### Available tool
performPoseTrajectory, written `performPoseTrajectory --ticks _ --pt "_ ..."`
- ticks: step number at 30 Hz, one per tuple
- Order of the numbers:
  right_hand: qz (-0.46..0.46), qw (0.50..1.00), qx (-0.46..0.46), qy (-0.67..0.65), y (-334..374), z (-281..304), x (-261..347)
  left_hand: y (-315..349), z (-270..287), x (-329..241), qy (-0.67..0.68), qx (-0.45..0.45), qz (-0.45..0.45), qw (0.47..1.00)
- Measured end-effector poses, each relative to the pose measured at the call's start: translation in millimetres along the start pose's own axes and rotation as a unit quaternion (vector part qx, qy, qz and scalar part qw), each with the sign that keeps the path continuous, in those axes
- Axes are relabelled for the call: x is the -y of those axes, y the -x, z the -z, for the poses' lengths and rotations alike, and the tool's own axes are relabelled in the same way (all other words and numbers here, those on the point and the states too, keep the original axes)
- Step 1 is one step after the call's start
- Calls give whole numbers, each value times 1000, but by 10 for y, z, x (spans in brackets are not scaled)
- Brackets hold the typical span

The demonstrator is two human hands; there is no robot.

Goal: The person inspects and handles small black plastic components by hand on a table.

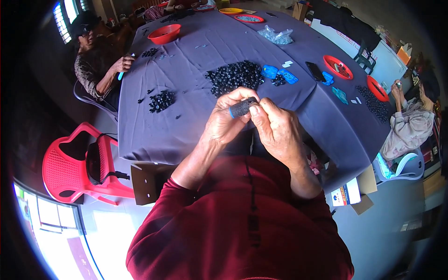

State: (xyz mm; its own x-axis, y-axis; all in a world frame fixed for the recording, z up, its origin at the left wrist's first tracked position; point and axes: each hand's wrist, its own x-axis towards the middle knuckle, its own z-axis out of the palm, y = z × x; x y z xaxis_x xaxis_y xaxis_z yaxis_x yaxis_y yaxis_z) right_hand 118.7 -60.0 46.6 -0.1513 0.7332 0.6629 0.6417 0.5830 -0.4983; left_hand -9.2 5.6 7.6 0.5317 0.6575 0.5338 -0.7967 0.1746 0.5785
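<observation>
Both of my hands meet over the table's near edge. A dark grey speckled sleeve with a blue rim (241,108) sits at my left thumb, seemingly around it. The fingers of my left hand (218,122) curl closed, index finger bent toward the sleeve's far end. Against that same end, my right hand (281,134) pinches with thumb and index finger. Something small and dark shows between the fingertips, too hidden to name. Just beyond my hands lies a large pile of small black round parts (233,77). Blue packets (285,75) lie to its right.
A grey cloth (196,126) covers the table. Smaller piles of black parts (162,101) lie left. Red bowls (164,34), a phone (315,71) and a clear bag (276,35) stand farther off. Co-workers sit at both sides. A pink chair (70,161) stands at left.
</observation>
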Motion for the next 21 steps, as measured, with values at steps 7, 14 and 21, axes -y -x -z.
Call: performPoseTrajectory --ticks 7,14,21 --pt "-97 942 -5 -321 12 -2 -34 -28 -43 36 97 37 4 995" --pt "-101 934 -59 -337 1 -32 66 -19 -43 48 99 52 21 993" --pt "-44 981 -86 -168 -38 -67 41 8 -52 43 84 9 0 996"
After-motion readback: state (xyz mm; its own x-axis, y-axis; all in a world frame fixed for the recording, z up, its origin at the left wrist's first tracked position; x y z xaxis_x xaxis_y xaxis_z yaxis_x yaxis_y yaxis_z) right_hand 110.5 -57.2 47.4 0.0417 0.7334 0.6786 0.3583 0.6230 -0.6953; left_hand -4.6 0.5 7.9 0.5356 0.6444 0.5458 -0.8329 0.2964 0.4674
